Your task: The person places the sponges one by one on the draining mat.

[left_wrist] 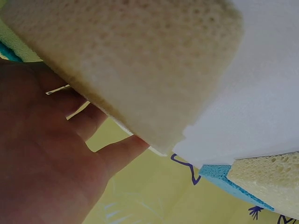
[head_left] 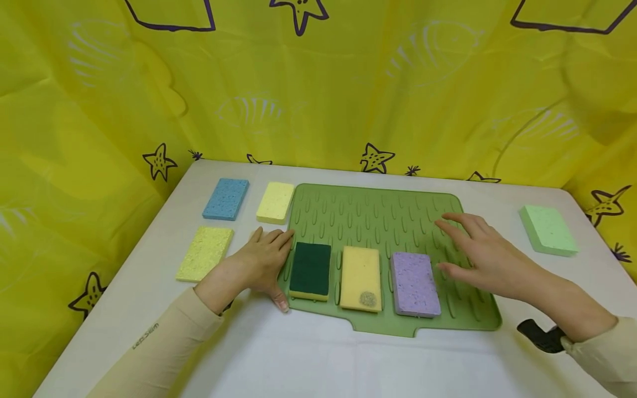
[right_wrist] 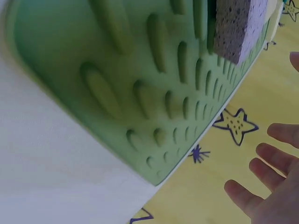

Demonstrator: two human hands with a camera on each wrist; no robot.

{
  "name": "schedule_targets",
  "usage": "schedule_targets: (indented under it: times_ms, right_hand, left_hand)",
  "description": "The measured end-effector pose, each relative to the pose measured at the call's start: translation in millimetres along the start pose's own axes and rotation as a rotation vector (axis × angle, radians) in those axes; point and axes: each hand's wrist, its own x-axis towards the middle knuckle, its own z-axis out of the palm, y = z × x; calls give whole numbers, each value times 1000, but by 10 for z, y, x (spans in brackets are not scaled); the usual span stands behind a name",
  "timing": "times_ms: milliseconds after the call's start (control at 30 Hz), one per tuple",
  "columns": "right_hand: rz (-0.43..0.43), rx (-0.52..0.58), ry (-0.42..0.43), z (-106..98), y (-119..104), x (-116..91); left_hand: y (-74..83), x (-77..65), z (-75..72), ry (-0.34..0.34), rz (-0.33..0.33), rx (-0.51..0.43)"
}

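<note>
The green mat lay flat on the white table. A tab projected from its near edge, and raised elongated ribs covered its surface. Along its near side, left to right, lay three sponges: a dark green sponge with a yellow lower layer, a tan sponge with a round, speckled patch at its near end, and a purple sponge with a pitted surface. The right hand was above the mat's right part, fingers spread. The left hand was at the mat's left edge, thumb and fingers spread, fingertips at the edge of a beige, porous sponge just left of the mat. Farther left of the mat lay a yellow-green sponge; well right, a light green sponge. Beside the mat's far left corner lay a pale yellow sponge, with a blue sponge farther left. A yellow curtain hung behind the mat.
</note>
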Motion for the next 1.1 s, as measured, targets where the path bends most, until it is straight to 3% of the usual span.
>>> schedule_targets:
  times_ms: [800,1100]
  right_hand:
    - [210,-44,46,15,677,-165]
    - [293,-81,-14,33,928,-241]
  left_hand:
    - [8,12,-2,-10,-5,10]
    - [15,3,-10,-5,-4,-1]
